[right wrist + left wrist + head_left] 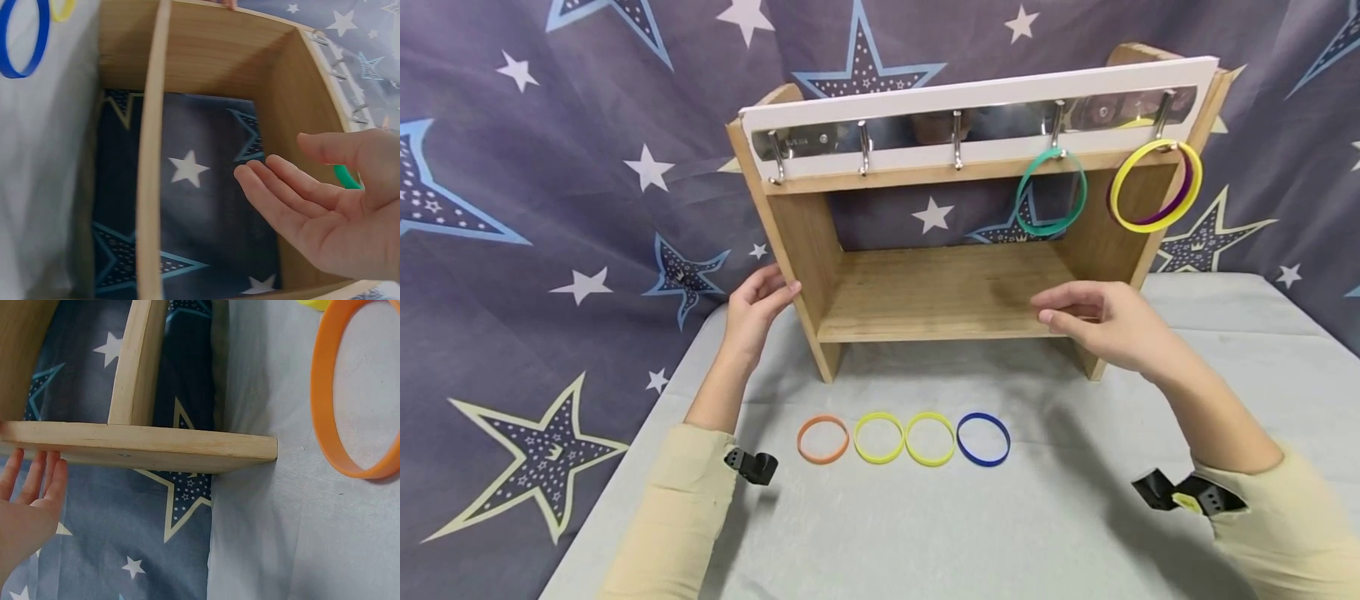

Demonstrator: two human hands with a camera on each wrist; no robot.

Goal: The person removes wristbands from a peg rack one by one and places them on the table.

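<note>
My left hand (754, 312) touches the outer face of the wooden rack's left side panel (805, 250), its fingers fairly straight in the left wrist view. In front of the rack's right part hovers my right hand (1105, 321), fingers extended and holding nothing. Metal hooks line the rack's top rail. A green wristband (1051, 193) hangs from the second hook from the right. On the rightmost hook hang a yellow wristband (1116, 200) and a purple wristband (1186, 179) behind it. An orange wristband (801, 442), two yellow-green wristbands and a blue wristband (959, 437) lie in a row below.
The rack stands on a table with a pale grey cloth (925, 533). A dark star-patterned curtain (587, 250) hangs behind and to the left. The rack's lower shelf (925, 292) spans between its side panels. The three left hooks carry no bands.
</note>
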